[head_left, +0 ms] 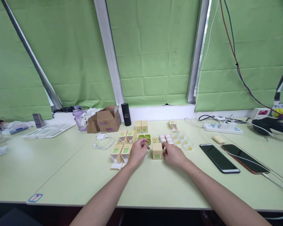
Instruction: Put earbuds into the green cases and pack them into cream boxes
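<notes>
The box [157,151], a small upright tan carton with a green front label, is standing on the table [61,163] between both hands. The right hand [173,154] is lying loosely curled, fingertips touching the box's right side. The left hand [138,152] is resting just beside the box, relaxed and pinching nothing.

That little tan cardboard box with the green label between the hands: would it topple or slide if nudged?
The small tan cardboard box looks light, thin card like the opened boxes nearby, so a nudge would likely slide it on the smooth pale green table. It stands upright but squat, so tipping seems unlikely. A hard squeeze might dent it.
</notes>
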`<control>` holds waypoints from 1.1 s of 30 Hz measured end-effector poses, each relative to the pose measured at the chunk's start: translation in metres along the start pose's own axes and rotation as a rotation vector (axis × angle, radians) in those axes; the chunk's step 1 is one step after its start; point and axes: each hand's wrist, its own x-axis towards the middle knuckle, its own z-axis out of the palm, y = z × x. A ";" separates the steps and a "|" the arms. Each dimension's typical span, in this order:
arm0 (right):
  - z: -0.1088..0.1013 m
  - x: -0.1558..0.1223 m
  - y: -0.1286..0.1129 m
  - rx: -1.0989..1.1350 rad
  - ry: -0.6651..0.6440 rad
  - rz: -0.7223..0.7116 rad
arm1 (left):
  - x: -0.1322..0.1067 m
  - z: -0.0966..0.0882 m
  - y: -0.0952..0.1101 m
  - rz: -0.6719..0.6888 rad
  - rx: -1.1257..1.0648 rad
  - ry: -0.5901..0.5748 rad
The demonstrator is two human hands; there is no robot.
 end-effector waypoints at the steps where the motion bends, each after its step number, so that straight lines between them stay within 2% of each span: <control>1: -0.004 0.000 0.001 0.026 -0.045 -0.006 | 0.000 0.000 -0.001 -0.005 0.009 0.003; 4: -0.019 -0.001 0.007 0.120 -0.143 -0.032 | 0.002 -0.001 -0.003 -0.006 0.014 0.010; 8: -0.030 -0.002 0.011 0.278 -0.145 -0.051 | 0.003 -0.001 -0.005 0.004 0.013 0.024; 12: -0.026 -0.003 0.001 0.366 -0.079 -0.175 | 0.003 -0.001 -0.006 0.020 0.025 0.034; 16: -0.022 0.006 -0.009 0.353 -0.065 -0.176 | 0.003 -0.001 -0.006 0.037 0.032 0.054; 19: -0.031 0.029 -0.008 0.359 -0.089 -0.186 | 0.005 -0.001 -0.007 0.041 0.030 0.066; 22: -0.042 0.064 -0.003 0.310 0.020 -0.154 | 0.004 -0.001 -0.008 0.047 0.045 0.062; 25: -0.047 0.102 0.001 0.186 0.087 -0.063 | 0.002 -0.002 -0.006 0.062 0.083 0.055; 29: -0.036 0.138 0.003 0.139 0.075 -0.002 | -0.003 -0.001 0.000 0.067 0.114 0.040; 33: -0.014 0.158 -0.001 0.099 0.070 0.031 | -0.007 0.000 0.006 0.089 0.168 0.029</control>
